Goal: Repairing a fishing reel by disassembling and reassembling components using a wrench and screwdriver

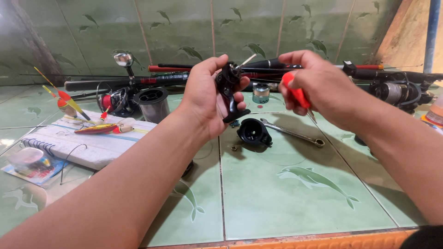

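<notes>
Green glazed tiles with dolphin prints covered the wall and also the bench (258, 198), whose near edge ran along the bottom of the view w/ an orange strip.

The left hand (205, 99) was closed around a black fishing-reel body (230, 90), held up above the bench, approx. in the middle of the view. The long axis of the reel body stood nearly upright, its foot pointing down and a bit to the right, and a thin metal shaft stuck out from the top toward the upper right.

The right hand (318, 87) was closed on a red-handled screwdriver (296, 94); the handle lay slanted in the fist. The metal part was mostly hidden, so I could not tell where the tip pointed. The right hand was just beside the reel body, on its right side, w/ only a small gap between them.

Directly under the hands lay a black round reel cover (254, 132) and a slim silver wrench (295, 133), near each other, the wrench slanted toward the lower right. Behind stood a small silver spool (260, 92).

On the left side lay a white foam board (87, 140) w/ colourful floats, and a grey spool of line (153, 103). Dark fishing rods (138, 82) lay along the wall. The tiles in front of the hands, toward the near edge, gave open room for moving.
</notes>
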